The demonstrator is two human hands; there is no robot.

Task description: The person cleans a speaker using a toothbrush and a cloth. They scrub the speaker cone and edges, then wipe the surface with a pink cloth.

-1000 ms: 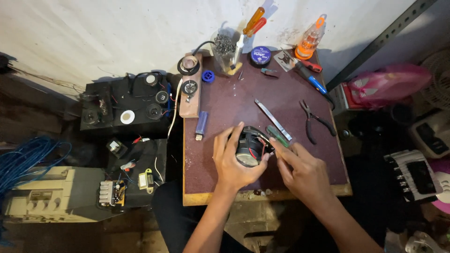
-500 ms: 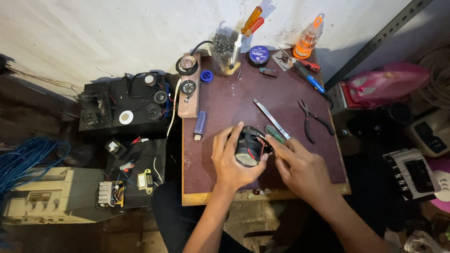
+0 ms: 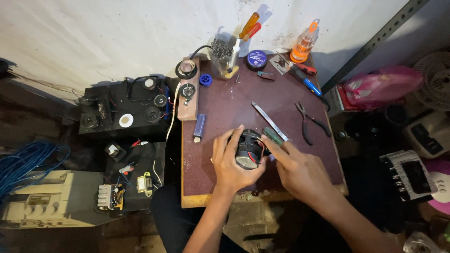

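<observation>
Two hands meet near the table's (image 3: 220, 100) front edge: left hand (image 3: 233, 164) cups a black speaker (image 3: 248, 149); right hand (image 3: 300, 171) pinches a green tool (image 3: 273, 136) against it.

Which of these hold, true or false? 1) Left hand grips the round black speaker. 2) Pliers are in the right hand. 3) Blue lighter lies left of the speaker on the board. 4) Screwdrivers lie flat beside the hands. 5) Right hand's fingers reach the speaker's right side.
1) True: the left hand wraps the round black speaker.
2) False: the pliers lie on the brown board, apart from the right hand.
3) True: the blue lighter lies left of the speaker.
4) False: the screwdrivers stand upright in a holder at the board's far edge.
5) True: fingers touch its right side, next to a green piece.
</observation>
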